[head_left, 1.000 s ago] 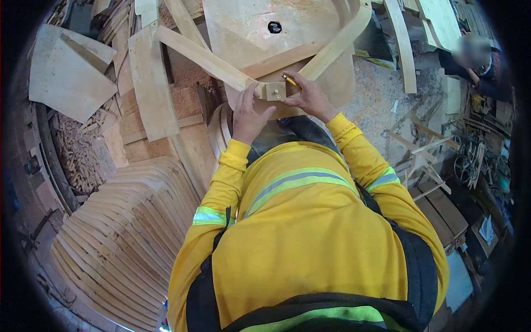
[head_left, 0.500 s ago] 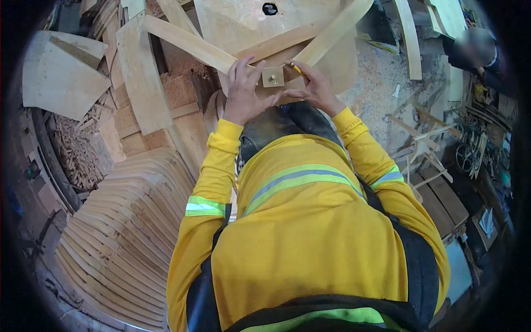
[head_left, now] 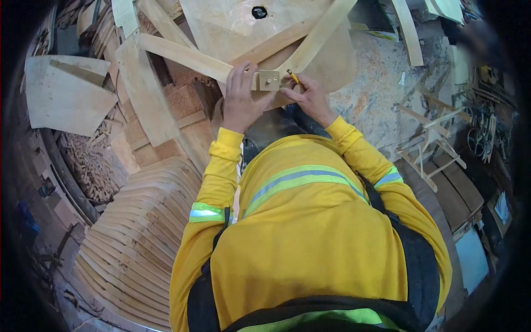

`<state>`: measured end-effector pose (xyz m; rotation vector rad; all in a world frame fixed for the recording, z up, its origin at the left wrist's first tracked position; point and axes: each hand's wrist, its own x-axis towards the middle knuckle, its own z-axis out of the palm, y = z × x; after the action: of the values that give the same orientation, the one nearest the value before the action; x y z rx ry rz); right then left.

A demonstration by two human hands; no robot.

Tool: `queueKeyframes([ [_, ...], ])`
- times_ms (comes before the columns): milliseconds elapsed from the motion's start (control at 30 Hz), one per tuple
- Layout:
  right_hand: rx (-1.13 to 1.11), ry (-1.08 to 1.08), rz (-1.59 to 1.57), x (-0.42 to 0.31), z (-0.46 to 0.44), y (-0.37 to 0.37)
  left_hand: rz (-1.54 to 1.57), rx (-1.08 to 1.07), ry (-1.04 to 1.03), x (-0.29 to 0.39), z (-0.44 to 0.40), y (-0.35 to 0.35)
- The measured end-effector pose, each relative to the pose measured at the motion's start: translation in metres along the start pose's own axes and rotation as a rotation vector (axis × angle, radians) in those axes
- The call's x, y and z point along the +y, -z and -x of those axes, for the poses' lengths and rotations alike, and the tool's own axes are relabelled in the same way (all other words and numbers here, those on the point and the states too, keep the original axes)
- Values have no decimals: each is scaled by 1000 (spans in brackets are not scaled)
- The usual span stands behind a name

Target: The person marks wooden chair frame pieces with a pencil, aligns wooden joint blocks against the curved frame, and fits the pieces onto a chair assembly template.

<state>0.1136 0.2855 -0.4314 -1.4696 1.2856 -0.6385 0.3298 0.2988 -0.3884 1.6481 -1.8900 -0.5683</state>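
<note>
A small square wooden block with a round peg in its face [head_left: 269, 81] sits between my two hands, in front of where two curved wooden strips converge. My left hand [head_left: 242, 102] is at the block's left side, fingers close together and thumb below it, gripping it. In my right hand [head_left: 312, 99] a yellow pencil [head_left: 294, 77] is held, its dark end pointing up and left. The right thumb and fingertips come close to the block's right edge; whether they touch it I cannot tell. One curved strip [head_left: 188, 56] runs to the upper left, the other [head_left: 321, 39] to the upper right.
A wide wooden panel with a dark hole [head_left: 221, 19] lies beneath the strips. Many curved slats [head_left: 138, 238] are stacked at lower left, near wood scraps [head_left: 86, 166]. A wooden frame [head_left: 434, 135] stands at right. Another person [head_left: 480, 47] is at upper right.
My view has shifted slightly. The left fingers have drawn closer together beside the block, and more of a wooden piece shows at its left. The pencil stays in my right hand.
</note>
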Motion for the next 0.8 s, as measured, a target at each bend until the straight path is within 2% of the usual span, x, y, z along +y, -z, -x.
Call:
queueKeyframes([
  [133,-54,-55,-299,13,7,-15,34,-238,-24,-17,-10,-8],
  [233,-22,-167,-399,-11,11,-10,98,-186,-187,-29,-4,-9],
  [333,-3,-156,-440,-13,12,-9,267,-130,6,-27,3,-14],
  [433,-27,-272,-483,-7,11,-13,385,-184,176,-14,-5,-6],
  [533,-43,-309,-619,-17,10,-10,559,-141,158,-21,1,-10],
  [633,-67,-336,-660,-41,12,0,451,-29,-43,-11,9,7],
  [733,-99,-303,-874,-57,13,7,294,64,-231,-10,20,9],
  [800,-96,-331,-940,-66,14,10,298,126,-275,-10,22,6],
])
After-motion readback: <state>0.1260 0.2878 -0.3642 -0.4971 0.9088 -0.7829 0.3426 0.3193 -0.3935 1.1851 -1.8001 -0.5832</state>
